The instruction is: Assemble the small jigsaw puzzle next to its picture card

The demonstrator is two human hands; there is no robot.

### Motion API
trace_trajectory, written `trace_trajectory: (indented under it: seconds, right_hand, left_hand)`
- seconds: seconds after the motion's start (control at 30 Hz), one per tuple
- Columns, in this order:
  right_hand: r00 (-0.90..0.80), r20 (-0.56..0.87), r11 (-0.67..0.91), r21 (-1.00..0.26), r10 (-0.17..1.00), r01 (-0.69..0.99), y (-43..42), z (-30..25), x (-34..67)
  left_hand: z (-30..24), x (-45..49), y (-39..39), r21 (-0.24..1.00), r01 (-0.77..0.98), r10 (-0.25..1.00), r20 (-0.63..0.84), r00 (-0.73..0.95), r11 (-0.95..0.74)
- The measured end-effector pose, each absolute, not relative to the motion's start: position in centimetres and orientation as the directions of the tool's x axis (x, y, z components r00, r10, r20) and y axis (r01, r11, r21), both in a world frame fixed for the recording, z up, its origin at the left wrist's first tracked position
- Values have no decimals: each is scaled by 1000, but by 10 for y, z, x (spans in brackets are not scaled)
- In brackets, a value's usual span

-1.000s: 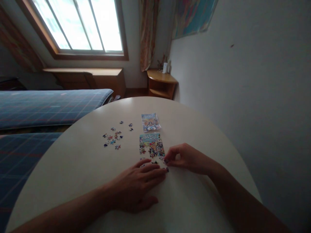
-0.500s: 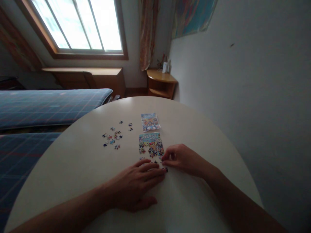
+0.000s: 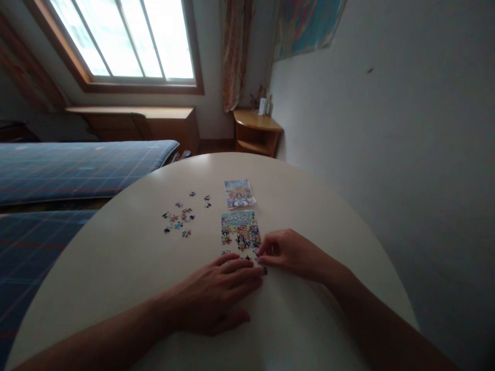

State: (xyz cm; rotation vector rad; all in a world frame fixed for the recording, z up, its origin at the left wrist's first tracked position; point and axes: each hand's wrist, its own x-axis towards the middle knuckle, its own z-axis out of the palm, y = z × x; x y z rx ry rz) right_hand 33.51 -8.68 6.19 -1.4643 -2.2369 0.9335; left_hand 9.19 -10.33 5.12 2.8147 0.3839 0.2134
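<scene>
A small, partly assembled colourful jigsaw puzzle (image 3: 240, 230) lies on a round white table (image 3: 127, 257). My left hand (image 3: 216, 293) lies flat on the table, fingers stretched out, its fingertips touching the puzzle's near edge. My right hand (image 3: 292, 253) rests at the puzzle's near right corner, with thumb and fingers pinched together at the edge; what they hold is too small to make out. Several loose puzzle pieces (image 3: 178, 218) are scattered to the left of the puzzle. A small printed picture card (image 3: 238, 194) lies just beyond the puzzle.
A white wall (image 3: 386, 129) runs close along the table's right side. Beds with blue plaid covers (image 3: 77, 165) stand to the left. A wooden corner shelf (image 3: 256, 131) and a window (image 3: 127, 41) are at the back.
My right hand has shifted slightly left along the puzzle's near right corner. My left hand has stayed flat in place.
</scene>
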Motion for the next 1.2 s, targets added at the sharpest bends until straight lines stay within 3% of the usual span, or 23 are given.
trace_trajectory:
  seconds: [0.23, 0.77, 1.2]
  right_hand:
    - [-438, -102, 271, -655, 893, 705, -87, 65, 344]
    - [-576, -122, 350, -687, 808, 637, -91, 71, 350]
    - [-559, -86, 403, -604, 825, 688, -91, 66, 344]
  left_hand:
    - [50, 92, -103, 262, 236, 269, 100, 958, -936]
    - [47, 91, -105, 291, 257, 310, 151, 939, -921]
    - [48, 92, -104, 318, 249, 307, 150, 940, -915]
